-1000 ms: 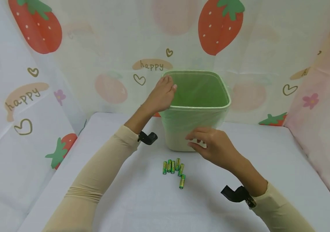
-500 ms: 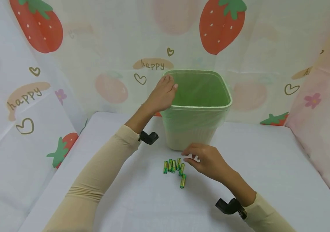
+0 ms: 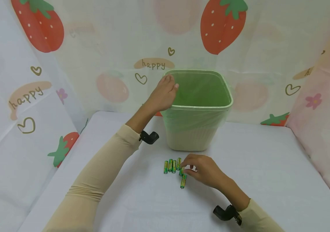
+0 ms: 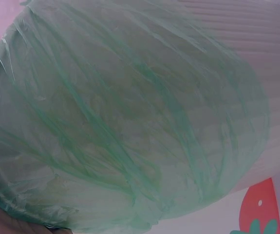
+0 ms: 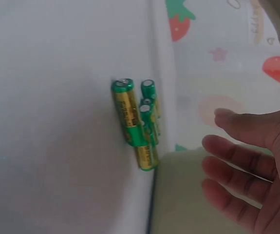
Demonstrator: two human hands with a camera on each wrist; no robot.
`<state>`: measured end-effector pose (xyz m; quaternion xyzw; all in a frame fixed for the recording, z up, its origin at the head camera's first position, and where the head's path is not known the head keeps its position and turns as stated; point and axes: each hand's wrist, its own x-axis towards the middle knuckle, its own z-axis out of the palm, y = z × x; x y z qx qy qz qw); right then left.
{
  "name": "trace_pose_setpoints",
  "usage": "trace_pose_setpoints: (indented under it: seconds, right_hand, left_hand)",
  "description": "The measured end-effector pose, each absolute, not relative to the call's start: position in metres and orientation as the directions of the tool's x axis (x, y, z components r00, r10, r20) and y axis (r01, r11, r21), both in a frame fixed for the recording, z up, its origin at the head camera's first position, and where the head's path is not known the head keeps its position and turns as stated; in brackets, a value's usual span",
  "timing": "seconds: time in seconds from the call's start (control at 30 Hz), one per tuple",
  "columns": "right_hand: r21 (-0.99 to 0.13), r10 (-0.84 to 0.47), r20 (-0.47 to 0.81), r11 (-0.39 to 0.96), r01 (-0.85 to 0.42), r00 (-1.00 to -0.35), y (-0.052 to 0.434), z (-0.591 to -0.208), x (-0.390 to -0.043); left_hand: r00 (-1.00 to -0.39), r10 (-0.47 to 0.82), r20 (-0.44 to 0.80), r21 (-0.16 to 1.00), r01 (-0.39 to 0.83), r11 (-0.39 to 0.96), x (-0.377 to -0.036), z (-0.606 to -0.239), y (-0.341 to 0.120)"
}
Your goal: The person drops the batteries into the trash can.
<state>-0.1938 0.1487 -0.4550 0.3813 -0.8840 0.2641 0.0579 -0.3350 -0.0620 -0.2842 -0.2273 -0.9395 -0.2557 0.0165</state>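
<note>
Fingers (image 3: 186,160) of the right hand (image 3: 204,169) hang loosely spread over the batteries (image 3: 174,167), gripping none; these lie on the white counter (image 3: 269,180) just before the bin (image 3: 197,109). Left hand (image 3: 161,95) curls its fingers over the bin's near-left rim, where the green liner (image 4: 130,122) is folded

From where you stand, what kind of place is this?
Probably a small staged tabletop booth, not a real room: a white-covered table, strawberry-print cloth hung around it, and only a bag-lined bin and batteries.
</note>
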Motion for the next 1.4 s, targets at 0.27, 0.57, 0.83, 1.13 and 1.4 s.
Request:
trace_pose_setpoints:
  seconds: [0.27,0.57,0.83,1.13,1.4]
  right_hand:
    - [-0.421,-0.685,0.201,0.585,-0.693,-0.700,0.145,-0.470,-0.193]
    - [-0.407,-0.685,0.145,0.616,-0.674,-0.714,0.143,-0.484,-0.190]
    - [-0.384,-0.699,0.111,0.625,-0.680,-0.706,0.144,-0.488,-0.190]
    - [-0.388,-0.704,0.103,0.622,-0.680,-0.702,0.146,-0.486,-0.191]
    - [-0.418,-0.692,0.058,0.637,-0.648,-0.719,0.147,-0.489,-0.191]
  left_hand:
    - [-0.898,0.414,0.149,0.473,0.432,0.768,-0.335,-0.284,-0.064]
    - [-0.896,0.419,0.147,0.472,0.435,0.767,-0.335,-0.287,-0.064]
    - [-0.896,0.415,0.157,0.461,0.438,0.772,-0.334,-0.287,-0.065]
    - [-0.891,0.422,0.171,0.454,0.451,0.769,-0.335,-0.284,-0.064]
    - [-0.894,0.418,0.162,0.460,0.443,0.770,-0.338,-0.286,-0.063]
